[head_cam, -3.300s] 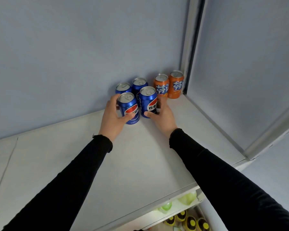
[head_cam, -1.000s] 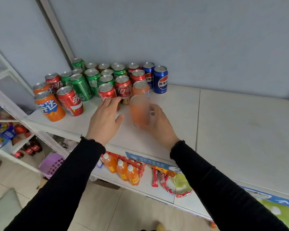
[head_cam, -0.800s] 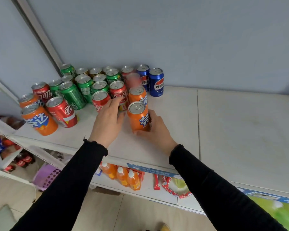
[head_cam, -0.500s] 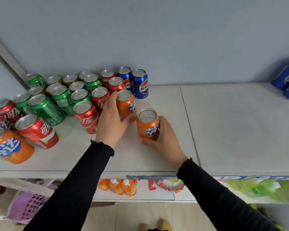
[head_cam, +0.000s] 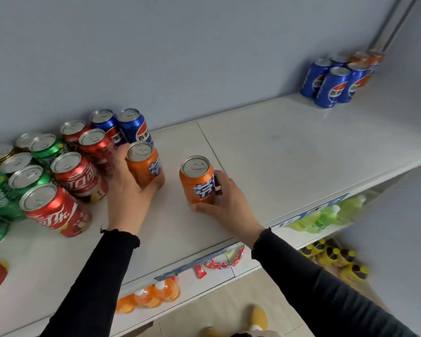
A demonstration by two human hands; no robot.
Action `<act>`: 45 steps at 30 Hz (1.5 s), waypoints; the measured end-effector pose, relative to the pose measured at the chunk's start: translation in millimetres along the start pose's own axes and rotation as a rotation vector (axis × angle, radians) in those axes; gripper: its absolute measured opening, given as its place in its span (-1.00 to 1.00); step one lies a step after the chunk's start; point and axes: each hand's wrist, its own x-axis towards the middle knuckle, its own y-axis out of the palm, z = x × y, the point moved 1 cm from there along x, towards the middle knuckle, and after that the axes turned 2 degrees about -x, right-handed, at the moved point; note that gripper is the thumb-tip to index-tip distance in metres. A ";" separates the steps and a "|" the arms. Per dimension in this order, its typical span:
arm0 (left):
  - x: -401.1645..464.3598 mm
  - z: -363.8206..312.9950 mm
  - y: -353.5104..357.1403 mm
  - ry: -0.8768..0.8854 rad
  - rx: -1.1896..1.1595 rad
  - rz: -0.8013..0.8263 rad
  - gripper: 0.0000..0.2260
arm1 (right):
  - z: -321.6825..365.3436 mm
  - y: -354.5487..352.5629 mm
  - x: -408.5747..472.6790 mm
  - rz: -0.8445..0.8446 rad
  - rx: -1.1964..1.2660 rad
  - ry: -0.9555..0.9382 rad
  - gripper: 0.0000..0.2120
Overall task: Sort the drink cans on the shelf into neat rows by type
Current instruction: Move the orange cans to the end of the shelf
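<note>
Your left hand [head_cam: 129, 193] is wrapped around an orange can [head_cam: 144, 164] at the right edge of the mixed cluster, fingers behind it and thumb curling under its front, with the can upright on the white shelf [head_cam: 289, 161]. Your right hand [head_cam: 225, 203] grips a second orange can [head_cam: 197, 181], fingers round its right side and thumb beneath the label; it stands upright on the shelf, apart from the first can and a little nearer the front edge. Just behind your left hand stand two blue cans [head_cam: 122, 127] against the wall, and to their left the red cans [head_cam: 83, 171] and green cans [head_cam: 22, 178] are crowded together without order; one red can [head_cam: 54, 210] sits nearest the front. Far to the right, in the shelf's corner, a sorted group of blue cans [head_cam: 332, 81] stands in front of blurred orange cans [head_cam: 367, 62]. Below the shelf you can see orange bottles [head_cam: 148, 297] and green bottles [head_cam: 326, 215] on a lower level.
</note>
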 end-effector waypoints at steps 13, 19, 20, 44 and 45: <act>-21.7 -165.0 223.8 0.192 -0.066 0.321 -0.23 | -103.1 -249.1 -26.7 -0.437 -0.016 0.090 -0.47; -34.9 -246.6 343.2 0.203 -0.111 0.364 -0.24 | -173.7 -376.0 -25.6 -0.426 -0.068 0.121 -0.43; -35.2 -258.4 360.6 0.200 -0.115 0.369 -0.24 | -183.6 -394.6 -23.3 -0.421 -0.080 0.126 -0.43; 117.9 -363.1 589.9 0.588 0.630 0.304 -0.20 | -288.6 -564.3 176.6 -0.412 -0.045 0.172 -0.32; 123.5 -363.2 593.9 0.589 0.671 0.283 -0.19 | -289.8 -565.9 186.3 -0.405 -0.066 0.170 -0.35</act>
